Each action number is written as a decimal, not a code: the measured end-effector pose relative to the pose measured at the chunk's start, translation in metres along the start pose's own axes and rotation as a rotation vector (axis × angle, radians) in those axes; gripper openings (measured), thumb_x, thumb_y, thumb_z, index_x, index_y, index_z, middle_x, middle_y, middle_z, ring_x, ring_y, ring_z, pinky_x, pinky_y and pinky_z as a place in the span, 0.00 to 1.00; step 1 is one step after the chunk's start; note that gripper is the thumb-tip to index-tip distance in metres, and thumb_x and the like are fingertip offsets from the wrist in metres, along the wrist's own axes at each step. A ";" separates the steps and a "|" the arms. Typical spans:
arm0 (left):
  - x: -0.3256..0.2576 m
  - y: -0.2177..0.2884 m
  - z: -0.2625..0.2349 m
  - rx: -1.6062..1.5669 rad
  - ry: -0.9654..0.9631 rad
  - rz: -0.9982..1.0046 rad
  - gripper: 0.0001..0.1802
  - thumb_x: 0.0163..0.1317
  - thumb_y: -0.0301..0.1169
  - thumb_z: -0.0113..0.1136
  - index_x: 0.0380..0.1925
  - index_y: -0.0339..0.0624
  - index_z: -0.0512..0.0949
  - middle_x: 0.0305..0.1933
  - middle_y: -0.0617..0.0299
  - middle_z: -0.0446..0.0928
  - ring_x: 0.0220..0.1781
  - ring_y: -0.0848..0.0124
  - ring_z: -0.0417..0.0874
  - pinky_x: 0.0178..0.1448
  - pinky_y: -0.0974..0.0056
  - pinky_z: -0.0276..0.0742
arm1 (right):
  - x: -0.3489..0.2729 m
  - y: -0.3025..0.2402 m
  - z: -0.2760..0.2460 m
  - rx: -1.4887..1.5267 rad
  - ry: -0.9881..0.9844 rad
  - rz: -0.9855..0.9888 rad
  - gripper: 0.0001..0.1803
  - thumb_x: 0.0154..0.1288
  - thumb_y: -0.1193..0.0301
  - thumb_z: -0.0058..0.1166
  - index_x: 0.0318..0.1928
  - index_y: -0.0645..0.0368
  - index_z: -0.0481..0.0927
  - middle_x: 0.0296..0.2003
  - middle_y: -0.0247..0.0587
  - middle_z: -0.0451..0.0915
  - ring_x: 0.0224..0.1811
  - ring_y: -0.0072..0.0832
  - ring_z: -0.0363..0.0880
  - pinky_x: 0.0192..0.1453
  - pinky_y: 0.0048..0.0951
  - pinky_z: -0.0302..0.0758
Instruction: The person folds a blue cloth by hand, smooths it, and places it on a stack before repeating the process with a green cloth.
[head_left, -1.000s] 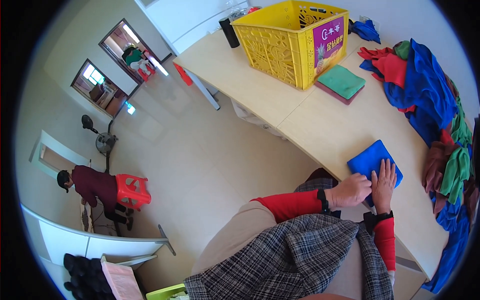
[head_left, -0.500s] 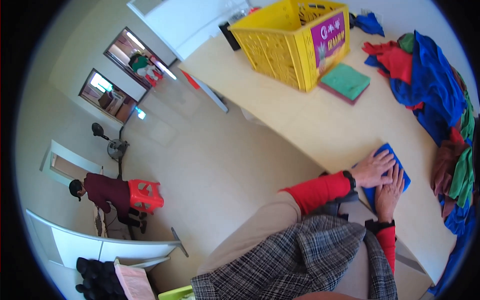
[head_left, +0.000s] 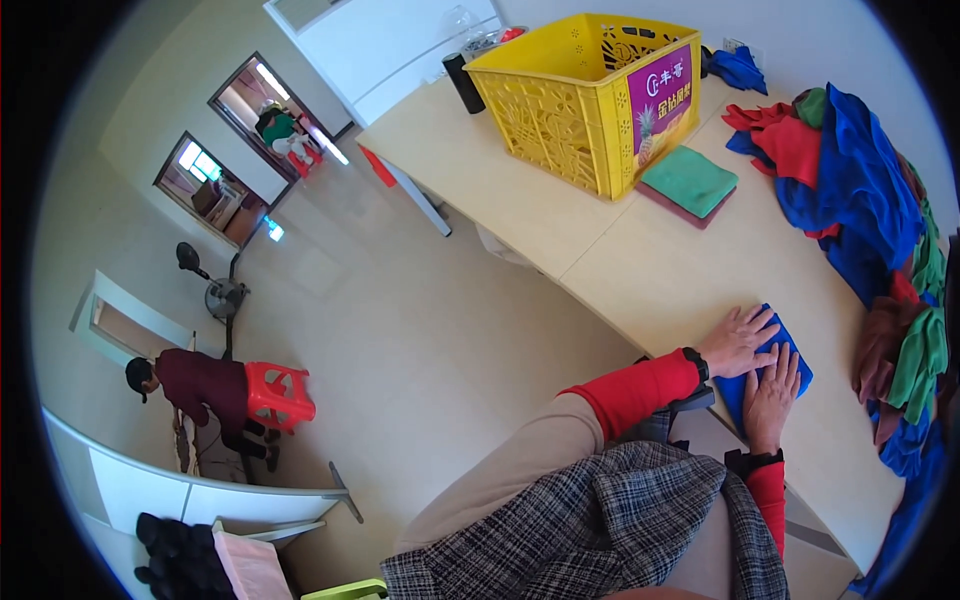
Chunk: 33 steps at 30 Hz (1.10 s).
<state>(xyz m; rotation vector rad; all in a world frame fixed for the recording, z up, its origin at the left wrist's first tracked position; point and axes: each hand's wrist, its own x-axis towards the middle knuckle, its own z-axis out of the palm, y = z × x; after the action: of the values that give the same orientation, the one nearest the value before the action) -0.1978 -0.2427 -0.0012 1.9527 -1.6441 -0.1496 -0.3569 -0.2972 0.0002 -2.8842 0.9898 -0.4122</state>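
Observation:
A folded blue cloth [head_left: 792, 372] lies near the table's front edge, and one end of it hangs toward me. My left hand [head_left: 737, 342] presses flat on its far left part, fingers spread. Beside it my right hand [head_left: 772, 400] rests flat on the nearer part, its fingers stretched out. The two hands are close together and hide much of the cloth. Farther off on the table lies a neat stack of folded cloths, a green cloth [head_left: 690, 180] on top and a maroon one beneath.
A yellow plastic crate [head_left: 560, 120] stands at the back, with a dark cylinder [head_left: 463, 83] to its left. Loose blue, red, green and brown cloths [head_left: 850, 200] are heaped along the table's right side. A person [head_left: 205, 385] sits on a red stool [head_left: 280, 395] at far left.
My right hand's fingers have spread apart a little on the blue cloth, and my left hand has shifted slightly. The whole view has tilted a little.

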 end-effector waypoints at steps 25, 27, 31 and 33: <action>-0.050 -0.012 -0.004 0.096 0.226 -0.049 0.35 0.69 0.52 0.51 0.67 0.39 0.68 0.68 0.44 0.70 0.74 0.48 0.65 0.77 0.41 0.52 | -0.010 0.002 0.001 0.047 0.197 -0.083 0.33 0.72 0.58 0.53 0.72 0.60 0.68 0.73 0.51 0.65 0.77 0.51 0.57 0.80 0.53 0.50; -0.055 -0.025 -0.005 0.142 0.225 -0.027 0.34 0.70 0.50 0.52 0.67 0.39 0.68 0.67 0.44 0.71 0.73 0.49 0.66 0.77 0.42 0.54 | 0.000 0.010 -0.001 0.133 0.149 -0.099 0.32 0.71 0.60 0.55 0.71 0.59 0.68 0.72 0.50 0.67 0.77 0.49 0.59 0.79 0.51 0.52; -0.045 -0.011 -0.034 -0.018 0.058 0.028 0.28 0.67 0.43 0.62 0.62 0.39 0.75 0.62 0.48 0.78 0.68 0.52 0.74 0.75 0.43 0.59 | -0.002 0.037 -0.078 0.925 0.039 -0.069 0.32 0.66 0.69 0.63 0.70 0.56 0.71 0.67 0.47 0.73 0.73 0.40 0.67 0.76 0.41 0.61; -0.060 -0.013 -0.084 0.020 0.297 0.121 0.22 0.63 0.39 0.67 0.54 0.40 0.80 0.52 0.50 0.81 0.56 0.50 0.79 0.68 0.43 0.66 | -0.015 -0.002 -0.202 0.906 0.244 -0.245 0.33 0.67 0.68 0.61 0.71 0.59 0.69 0.68 0.45 0.72 0.74 0.35 0.65 0.77 0.36 0.58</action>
<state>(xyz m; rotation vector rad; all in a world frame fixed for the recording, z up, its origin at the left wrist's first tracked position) -0.1639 -0.1557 0.0459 1.7843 -1.5640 0.1958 -0.4218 -0.2809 0.1916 -2.1343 0.3046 -0.9493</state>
